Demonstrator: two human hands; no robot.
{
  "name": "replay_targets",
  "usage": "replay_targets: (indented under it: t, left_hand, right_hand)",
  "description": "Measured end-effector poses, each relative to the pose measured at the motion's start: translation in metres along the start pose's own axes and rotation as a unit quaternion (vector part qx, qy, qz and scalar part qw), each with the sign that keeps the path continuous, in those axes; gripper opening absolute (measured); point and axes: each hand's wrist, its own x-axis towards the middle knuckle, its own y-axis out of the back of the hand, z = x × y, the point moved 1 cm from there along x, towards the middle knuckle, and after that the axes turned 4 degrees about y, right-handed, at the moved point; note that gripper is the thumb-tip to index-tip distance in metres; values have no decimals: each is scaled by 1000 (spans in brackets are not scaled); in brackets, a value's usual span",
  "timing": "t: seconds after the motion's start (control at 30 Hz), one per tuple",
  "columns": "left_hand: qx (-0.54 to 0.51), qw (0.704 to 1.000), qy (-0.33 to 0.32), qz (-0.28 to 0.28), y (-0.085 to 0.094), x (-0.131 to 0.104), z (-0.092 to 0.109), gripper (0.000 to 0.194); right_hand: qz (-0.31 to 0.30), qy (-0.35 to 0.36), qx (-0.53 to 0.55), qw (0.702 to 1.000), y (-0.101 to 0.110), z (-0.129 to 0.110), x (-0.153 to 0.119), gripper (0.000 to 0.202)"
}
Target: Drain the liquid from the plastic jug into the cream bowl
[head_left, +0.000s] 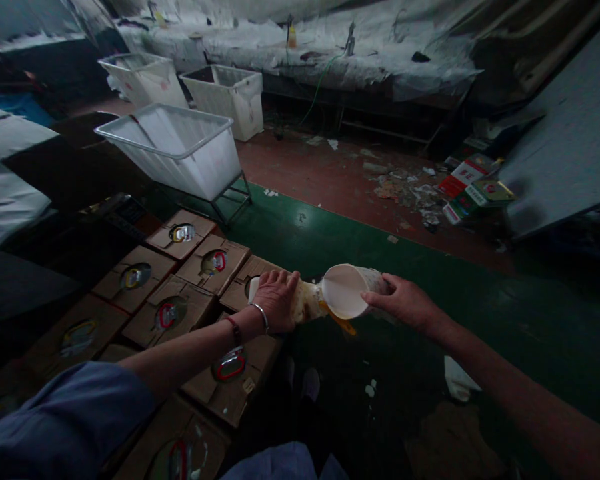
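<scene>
Right hand point(405, 303) has the wide-mouthed, pale cream round cup point(343, 293), thumb inside or over the rim, other fingers behind the outer wall: a pinch on the cup's edge. Cup lies tipped on its side in mid-air, mouth toward the wearer, over the dark green floor point(305, 230).

Left hand point(277, 297) curls palm-down over a lumpy, cream-coloured piece with brown stains point(307, 303), its end up against the cup's mouth; whether they touch, cannot tell. Thumb hidden; firmness of hold unclear. A flat orange-yellow strip point(347, 327) hangs just beneath; what it belongs to is unclear.

Handling, as judged: cup looks light and thin-walled, likely to flex if squeezed; rim and outer wall together give the surest hold. Stained piece seems crusted, possibly tacky or slick; best taken around its body.

Materials: brown cardboard boxes point(193, 303), matt, square-edged, round cut-outs showing shiny metal and red or yellow loop handles. Beyond, a smooth, translucent white plastic tub point(207, 170), flared, on a dark metal stand point(233, 193).
</scene>
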Motion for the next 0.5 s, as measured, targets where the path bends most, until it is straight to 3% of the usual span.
replay_targets:
  t: [0.33,0.5]
  left_hand:
    - [-9,1000,10,2,2,0,-1,90]
    - [-21,1000,12,11,-1,2,-4,92]
  right_hand:
    - [20,16,-46,999,3,-5,-1,47]
    - [20,18,1,1000,2,-2,3,57]
